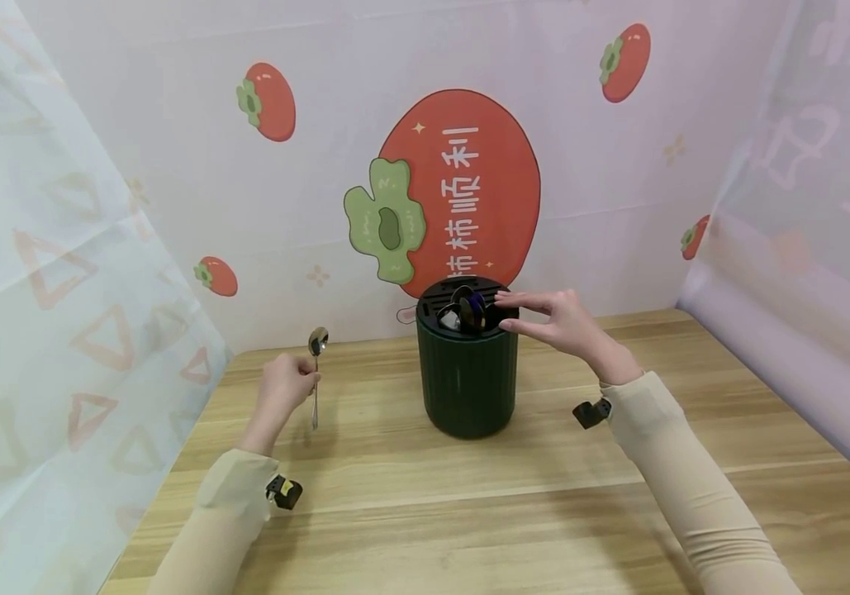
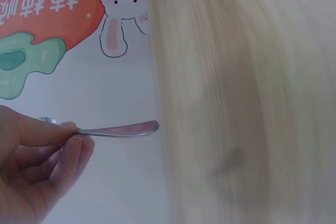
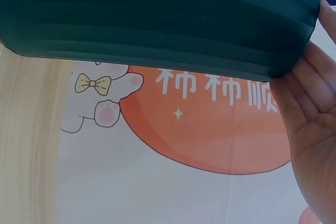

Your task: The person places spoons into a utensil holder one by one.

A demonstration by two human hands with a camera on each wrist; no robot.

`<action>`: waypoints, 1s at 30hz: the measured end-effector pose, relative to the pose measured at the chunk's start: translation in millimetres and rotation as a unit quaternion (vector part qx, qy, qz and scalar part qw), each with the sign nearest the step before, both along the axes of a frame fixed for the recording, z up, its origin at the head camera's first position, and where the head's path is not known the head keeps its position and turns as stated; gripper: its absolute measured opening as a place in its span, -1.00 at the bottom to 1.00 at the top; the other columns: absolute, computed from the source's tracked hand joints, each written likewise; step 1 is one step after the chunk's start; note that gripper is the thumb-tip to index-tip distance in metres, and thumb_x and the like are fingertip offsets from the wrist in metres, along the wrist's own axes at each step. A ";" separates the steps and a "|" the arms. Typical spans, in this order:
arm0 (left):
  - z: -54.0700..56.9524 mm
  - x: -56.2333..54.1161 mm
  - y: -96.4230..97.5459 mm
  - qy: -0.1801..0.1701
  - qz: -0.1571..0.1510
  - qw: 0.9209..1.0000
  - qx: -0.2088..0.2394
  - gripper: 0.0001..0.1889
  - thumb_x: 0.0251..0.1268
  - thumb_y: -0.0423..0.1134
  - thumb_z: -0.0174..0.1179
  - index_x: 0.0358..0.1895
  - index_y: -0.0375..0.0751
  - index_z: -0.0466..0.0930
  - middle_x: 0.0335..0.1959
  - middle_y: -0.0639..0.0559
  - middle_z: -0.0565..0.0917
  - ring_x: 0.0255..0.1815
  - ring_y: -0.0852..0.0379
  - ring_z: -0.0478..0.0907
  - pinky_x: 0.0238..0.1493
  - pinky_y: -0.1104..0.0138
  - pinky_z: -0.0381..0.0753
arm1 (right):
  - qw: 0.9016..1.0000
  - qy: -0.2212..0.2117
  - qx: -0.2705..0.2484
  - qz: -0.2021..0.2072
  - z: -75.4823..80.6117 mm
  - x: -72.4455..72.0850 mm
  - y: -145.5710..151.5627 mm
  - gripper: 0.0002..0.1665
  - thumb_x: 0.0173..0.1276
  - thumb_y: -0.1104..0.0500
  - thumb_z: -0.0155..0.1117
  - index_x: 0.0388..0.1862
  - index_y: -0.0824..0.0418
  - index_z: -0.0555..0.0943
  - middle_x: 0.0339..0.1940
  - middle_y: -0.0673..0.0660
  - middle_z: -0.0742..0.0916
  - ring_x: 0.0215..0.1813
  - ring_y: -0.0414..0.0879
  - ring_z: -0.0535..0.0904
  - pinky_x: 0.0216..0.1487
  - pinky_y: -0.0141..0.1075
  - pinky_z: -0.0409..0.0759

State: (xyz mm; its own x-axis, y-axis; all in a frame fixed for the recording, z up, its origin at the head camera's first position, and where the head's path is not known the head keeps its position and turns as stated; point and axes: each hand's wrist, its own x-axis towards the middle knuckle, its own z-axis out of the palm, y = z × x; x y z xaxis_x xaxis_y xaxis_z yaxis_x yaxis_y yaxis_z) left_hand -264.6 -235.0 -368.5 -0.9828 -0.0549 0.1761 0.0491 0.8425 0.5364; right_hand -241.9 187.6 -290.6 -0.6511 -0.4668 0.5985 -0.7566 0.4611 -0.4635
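Observation:
A metal spoon stands nearly upright in the head view, bowl on top. My left hand pinches its handle between thumb and fingers. In the left wrist view the handle end sticks out past the fingertips, while the bowl is mostly hidden behind the hand. A dark green ribbed utensil holder stands on the table, with several shiny spoon bowls showing in its slotted black top. At the holder's right rim is my right hand, fingers and thumb extended, fingertips right at the edge.
The wooden table meets a white printed backdrop close behind the holder. More printed sheet hangs at the left side and right side. A small black camera is strapped to each wrist.

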 end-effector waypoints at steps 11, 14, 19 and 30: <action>4.9 3.7 16.7 0.014 -0.008 1.000 0.017 -0.87 0.19 -0.31 0.24 -0.34 -0.30 0.72 -0.52 -0.06 0.73 -0.58 0.18 0.59 -0.55 0.38 0.51 | 1.000 0.004 -0.002 -0.001 -0.6 0.4 -0.5 -0.64 0.18 0.31 0.37 -0.01 0.35 0.66 0.05 0.28 0.68 0.13 0.13 0.60 0.14 -0.09 0.51; 6.8 4.8 20.8 0.021 -0.015 0.999 0.025 -0.87 0.19 -0.32 0.22 -0.34 -0.32 0.72 -0.50 -0.08 0.73 -0.54 0.16 0.62 -0.51 0.35 0.55 | 1.000 0.005 -0.004 -0.003 -0.8 0.2 -0.8 -0.63 0.18 0.30 0.37 -0.01 0.35 0.66 0.05 0.28 0.69 0.13 0.13 0.60 0.13 -0.09 0.51; 9.6 6.4 28.0 0.035 -0.025 0.998 0.041 -0.86 0.19 -0.33 0.22 -0.33 -0.33 0.72 -0.49 -0.08 0.73 -0.51 0.16 0.63 -0.45 0.32 0.59 | 1.000 0.004 -0.005 -0.006 -1.9 -0.5 -0.5 -0.63 0.18 0.29 0.37 0.00 0.34 0.66 0.06 0.28 0.68 0.13 0.13 0.60 0.14 -0.10 0.51; 22.0 4.1 49.5 0.068 -0.038 0.995 0.061 -0.89 0.20 -0.32 0.24 -0.34 -0.27 0.73 -0.46 -0.08 0.74 -0.49 0.14 0.63 -0.44 0.34 0.58 | 1.000 0.009 0.001 -0.001 -0.3 0.0 -0.3 -0.64 0.17 0.30 0.38 -0.02 0.33 0.67 0.05 0.28 0.69 0.12 0.13 0.61 0.13 -0.05 0.52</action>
